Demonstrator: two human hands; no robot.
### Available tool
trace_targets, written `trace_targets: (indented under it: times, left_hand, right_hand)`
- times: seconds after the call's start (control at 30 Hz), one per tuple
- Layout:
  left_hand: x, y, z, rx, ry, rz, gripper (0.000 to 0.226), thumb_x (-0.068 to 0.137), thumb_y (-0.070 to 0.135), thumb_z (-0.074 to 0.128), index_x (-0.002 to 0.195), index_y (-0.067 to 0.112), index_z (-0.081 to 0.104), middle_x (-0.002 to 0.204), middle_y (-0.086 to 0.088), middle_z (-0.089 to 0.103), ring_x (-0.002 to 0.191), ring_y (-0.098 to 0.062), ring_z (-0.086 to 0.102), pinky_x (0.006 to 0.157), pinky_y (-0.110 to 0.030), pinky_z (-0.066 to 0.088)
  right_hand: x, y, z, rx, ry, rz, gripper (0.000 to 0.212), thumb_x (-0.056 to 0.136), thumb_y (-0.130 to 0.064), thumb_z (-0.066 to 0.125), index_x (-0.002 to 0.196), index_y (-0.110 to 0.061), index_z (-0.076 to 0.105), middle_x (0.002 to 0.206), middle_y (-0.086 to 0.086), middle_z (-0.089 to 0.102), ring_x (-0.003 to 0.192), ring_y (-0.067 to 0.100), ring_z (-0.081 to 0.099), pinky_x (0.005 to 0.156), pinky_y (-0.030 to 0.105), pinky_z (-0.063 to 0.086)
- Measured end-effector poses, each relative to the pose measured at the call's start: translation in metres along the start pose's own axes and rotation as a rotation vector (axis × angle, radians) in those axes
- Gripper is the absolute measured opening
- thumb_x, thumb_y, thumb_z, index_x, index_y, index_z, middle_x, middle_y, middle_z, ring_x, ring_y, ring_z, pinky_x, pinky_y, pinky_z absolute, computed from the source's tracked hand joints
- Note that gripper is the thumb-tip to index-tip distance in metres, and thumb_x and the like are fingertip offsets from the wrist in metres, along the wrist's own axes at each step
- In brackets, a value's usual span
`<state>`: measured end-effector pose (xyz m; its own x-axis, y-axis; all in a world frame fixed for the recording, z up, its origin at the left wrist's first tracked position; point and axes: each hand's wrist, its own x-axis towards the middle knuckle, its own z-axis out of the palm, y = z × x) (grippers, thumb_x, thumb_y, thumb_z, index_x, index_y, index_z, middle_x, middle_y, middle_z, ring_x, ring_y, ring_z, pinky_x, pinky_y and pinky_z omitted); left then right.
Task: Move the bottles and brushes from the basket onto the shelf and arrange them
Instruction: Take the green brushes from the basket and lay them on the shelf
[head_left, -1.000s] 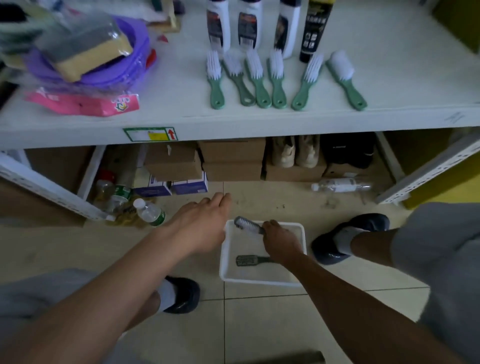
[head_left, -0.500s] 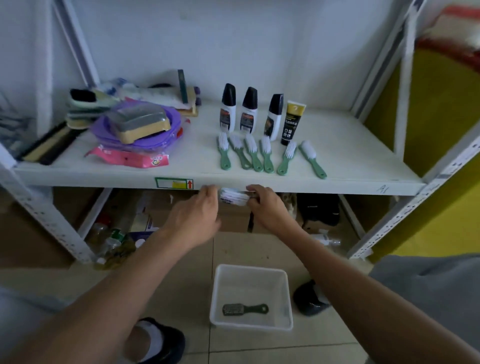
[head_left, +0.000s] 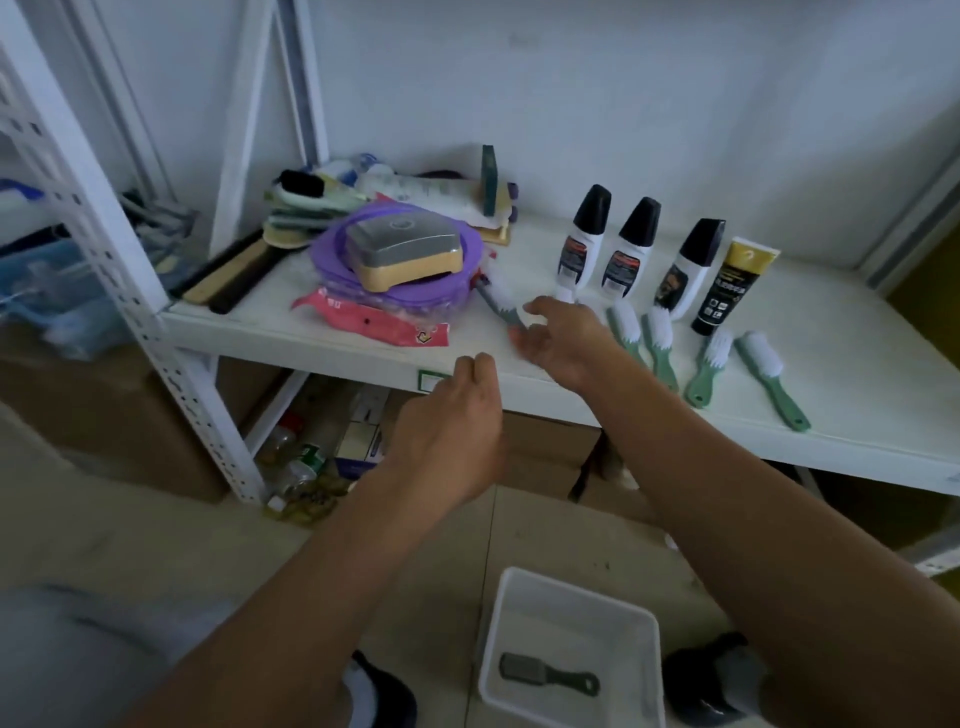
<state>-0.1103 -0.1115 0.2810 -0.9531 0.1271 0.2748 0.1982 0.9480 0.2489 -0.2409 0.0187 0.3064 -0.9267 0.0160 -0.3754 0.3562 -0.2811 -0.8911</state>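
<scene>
My right hand (head_left: 566, 343) pinches the handle of a green brush with white bristles (head_left: 497, 300), holding it low over the white shelf (head_left: 857, 332), left of the row of green brushes (head_left: 660, 338) lying there. Behind that row stand three white bottles with black caps (head_left: 631, 249) and a black and gold tube (head_left: 727, 291). My left hand (head_left: 452, 421) hovers at the shelf's front edge with its fingers curled and nothing in them. On the floor below, the white basket (head_left: 491, 639) holds one dark brush (head_left: 545, 675).
A purple basin (head_left: 332, 249) with a grey and tan box, a pink packet (head_left: 374, 322) and stacked sponges crowd the shelf's left end. Cardboard boxes and plastic bottles (head_left: 301, 467) sit under the shelf. White uprights stand at the left.
My right hand has lifted the brush from the basket, past the shelf's front edge and over the shelf top. My left hand rose alongside and let go near the edge.
</scene>
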Motion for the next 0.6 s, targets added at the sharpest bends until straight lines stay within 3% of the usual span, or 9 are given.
trace_targets:
  times: [0.07, 0.13, 0.23, 0.4, 0.47, 0.6]
  left_hand:
    - [-0.001, -0.004, 0.005, 0.043, 0.005, 0.012, 0.037, 0.088, 0.02, 0.065, 0.113, 0.016, 0.039, 0.096, 0.0, 0.045, 0.066, -0.016, 0.047, 0.046, -0.031, 0.032]
    - [-0.003, -0.004, 0.007, 0.074, -0.017, 0.033, 0.043, 0.086, 0.02, 0.067, 0.118, 0.015, 0.039, 0.098, 0.0, 0.047, 0.069, -0.015, 0.049, 0.045, -0.027, 0.027]
    - [-0.008, 0.001, 0.008, 0.066, -0.051, 0.066, 0.052, 0.089, 0.02, 0.065, 0.131, 0.014, 0.035, 0.109, -0.001, 0.05, 0.079, -0.019, 0.056, 0.05, -0.028, 0.029]
    - [-0.018, 0.011, 0.01, 0.047, -0.134, 0.102, 0.065, 0.092, 0.022, 0.066, 0.145, 0.013, 0.029, 0.125, -0.003, 0.052, 0.092, -0.02, 0.063, 0.062, -0.035, 0.051]
    - [-0.023, 0.016, 0.012, 0.028, -0.209, 0.114, 0.069, 0.092, 0.026, 0.066, 0.148, 0.013, 0.026, 0.132, -0.004, 0.049, 0.1, -0.02, 0.062, 0.062, -0.033, 0.048]
    - [-0.033, 0.026, 0.023, 0.018, -0.345, 0.137, 0.065, 0.092, 0.03, 0.065, 0.144, 0.015, 0.029, 0.138, -0.006, 0.047, 0.104, -0.023, 0.061, 0.065, -0.035, 0.045]
  right_hand:
    - [-0.002, 0.008, -0.004, 0.046, 0.005, -0.047, 0.005, 0.094, -0.001, 0.056, 0.098, -0.003, 0.054, 0.087, 0.012, 0.051, 0.07, 0.026, 0.058, 0.078, 0.034, 0.055]
    - [-0.006, 0.017, -0.01, 0.022, 0.003, -0.124, 0.008, 0.096, -0.006, 0.055, 0.104, -0.005, 0.057, 0.093, 0.009, 0.055, 0.082, 0.027, 0.061, 0.081, 0.036, 0.055]
    - [-0.021, 0.028, -0.026, -0.066, 0.009, -0.219, 0.017, 0.097, -0.011, 0.056, 0.112, -0.006, 0.061, 0.093, 0.008, 0.061, 0.088, 0.026, 0.063, 0.078, 0.033, 0.057]
    - [-0.051, 0.045, -0.059, -0.416, -0.047, -0.332, 0.018, 0.093, -0.015, 0.059, 0.109, -0.012, 0.067, 0.1, 0.009, 0.067, 0.091, 0.022, 0.067, 0.082, 0.037, 0.059]
    - [-0.06, 0.053, -0.073, -0.617, -0.017, -0.373, 0.021, 0.09, -0.022, 0.06, 0.109, -0.021, 0.067, 0.102, -0.001, 0.068, 0.092, 0.016, 0.067, 0.082, 0.038, 0.058]
    - [-0.079, 0.07, -0.1, -0.86, -0.003, -0.404, 0.024, 0.091, -0.023, 0.058, 0.113, -0.024, 0.064, 0.108, -0.008, 0.066, 0.097, 0.008, 0.064, 0.076, 0.024, 0.047]
